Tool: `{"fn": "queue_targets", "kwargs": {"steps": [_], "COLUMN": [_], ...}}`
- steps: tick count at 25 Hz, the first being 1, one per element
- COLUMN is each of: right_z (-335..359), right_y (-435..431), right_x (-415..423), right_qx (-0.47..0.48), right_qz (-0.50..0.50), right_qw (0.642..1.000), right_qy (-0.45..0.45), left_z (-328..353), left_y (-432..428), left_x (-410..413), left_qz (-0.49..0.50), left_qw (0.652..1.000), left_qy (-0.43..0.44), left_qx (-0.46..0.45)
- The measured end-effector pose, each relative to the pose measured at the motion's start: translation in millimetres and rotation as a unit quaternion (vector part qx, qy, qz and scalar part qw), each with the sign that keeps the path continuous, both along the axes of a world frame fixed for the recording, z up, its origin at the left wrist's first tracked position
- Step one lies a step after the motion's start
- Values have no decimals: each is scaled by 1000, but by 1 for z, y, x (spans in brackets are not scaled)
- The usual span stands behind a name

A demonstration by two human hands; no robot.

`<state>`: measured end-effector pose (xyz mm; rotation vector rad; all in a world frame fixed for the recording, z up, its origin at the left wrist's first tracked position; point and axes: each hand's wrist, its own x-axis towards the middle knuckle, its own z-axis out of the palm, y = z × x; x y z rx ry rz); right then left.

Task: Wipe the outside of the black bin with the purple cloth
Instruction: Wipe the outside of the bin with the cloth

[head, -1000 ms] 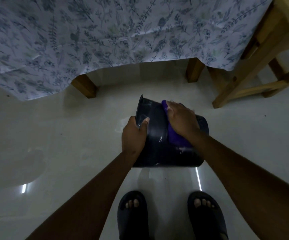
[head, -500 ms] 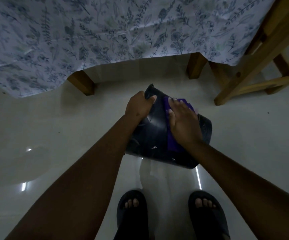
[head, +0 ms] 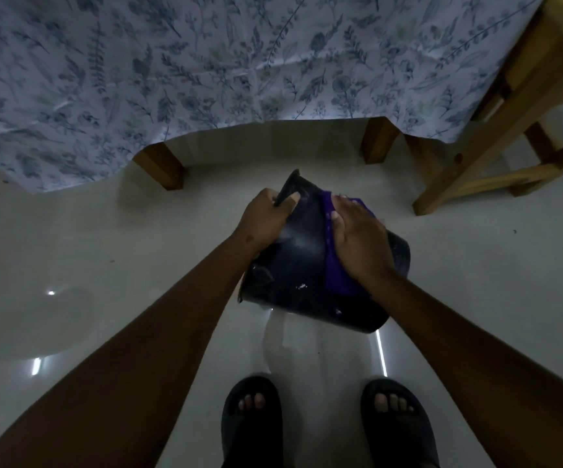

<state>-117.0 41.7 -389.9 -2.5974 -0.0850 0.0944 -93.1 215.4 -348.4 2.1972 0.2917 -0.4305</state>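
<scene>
Black bin (head: 293, 265) tilts under our left hand (head: 263, 221), clenched on its rim; right hand (head: 357, 244) presses purple cloth (head: 335, 275) flat; it probably skids on glossy floor (head: 138, 231).

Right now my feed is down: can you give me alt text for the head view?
A person's left hand grips the rim of a tilted black bin while the right hand presses a purple cloth flat against its outer wall. It sits on a pale glossy floor before a table draped in a floral tablecloth, sandalled feet below.
</scene>
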Motion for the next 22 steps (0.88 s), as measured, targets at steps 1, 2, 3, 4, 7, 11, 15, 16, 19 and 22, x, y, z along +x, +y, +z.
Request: {"fn": "queue_targets", "kwargs": {"steps": [1, 2, 3, 4, 7, 11, 15, 16, 19, 22], "right_z": [0, 0, 1, 1, -3, -9, -11, -13, -13, -15], "right_y": [-3, -6, -5, -1, 17, 16, 0, -8, -9, 12], "right_x": [7, 13, 13, 5, -59, -82, -2, 4, -38, -92], "right_qx": [14, 29, 45, 45, -55, -74, 33, 50, 1, -102], "right_qz": [4, 7, 10, 20, 119, 197, 36, 23, 64, 150], "right_qw": [1000, 999, 998, 997, 991, 976, 997, 996, 998, 983], "right_qy": [15, 31, 47, 59, -25, -55, 58, 74, 22, -43], "left_z": [2, 1, -3, -5, -8, -12, -14, -12, -15, -14], "left_y": [3, 7, 10, 12, 11, 9, 10, 9, 4, -3], "left_x": [-15, -30, -42, -49, -39, -16, -5, -2, 15, 31], "left_qz": [-4, -15, -12, 12, 44, -14, -5, -4, -20, -42], "left_qw": [1000, 1000, 998, 996, 991, 991, 991, 992, 991, 987], "left_qy": [-9, -20, -42, -67, -80, -53, -56, -47, -13, -9], "left_qx": [0, 16, 38, 60, 98, 126, 119, 119, 135, 158]}}
